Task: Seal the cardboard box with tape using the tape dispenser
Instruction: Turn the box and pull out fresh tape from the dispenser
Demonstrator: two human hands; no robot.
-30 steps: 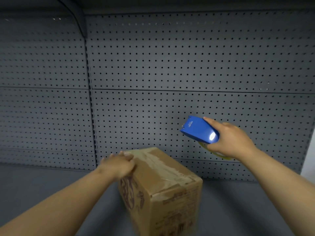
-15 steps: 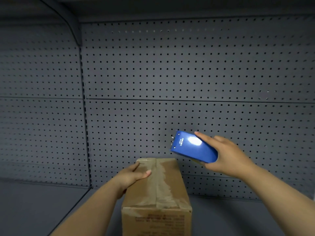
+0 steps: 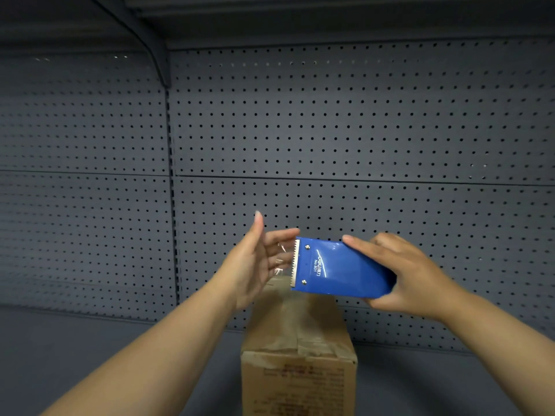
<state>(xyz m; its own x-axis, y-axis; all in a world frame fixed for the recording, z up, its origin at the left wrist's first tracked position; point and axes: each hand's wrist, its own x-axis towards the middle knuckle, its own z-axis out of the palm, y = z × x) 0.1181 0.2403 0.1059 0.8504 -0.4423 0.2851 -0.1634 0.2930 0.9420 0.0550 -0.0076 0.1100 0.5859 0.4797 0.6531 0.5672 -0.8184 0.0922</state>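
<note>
A brown cardboard box (image 3: 298, 340) stands on the shelf low in the middle, its top flaps closed with old tape along the seam. Above it my right hand (image 3: 411, 274) holds a blue tape dispenser (image 3: 339, 270), serrated metal blade pointing left. My left hand (image 3: 258, 259) is raised off the box, fingers spread, fingertips at the clear tape end (image 3: 283, 259) sticking out past the blade. Whether the fingers pinch the tape is unclear.
A grey pegboard wall (image 3: 330, 130) rises close behind the box. The grey shelf floor (image 3: 90, 349) stretches left and right of the box. A dark bracket (image 3: 156, 55) curves down at the upper left.
My left hand has let go of the box top and risen to the dispenser's blade. The dispenser has turned so its blade faces left, and sits lower, right over the box.
</note>
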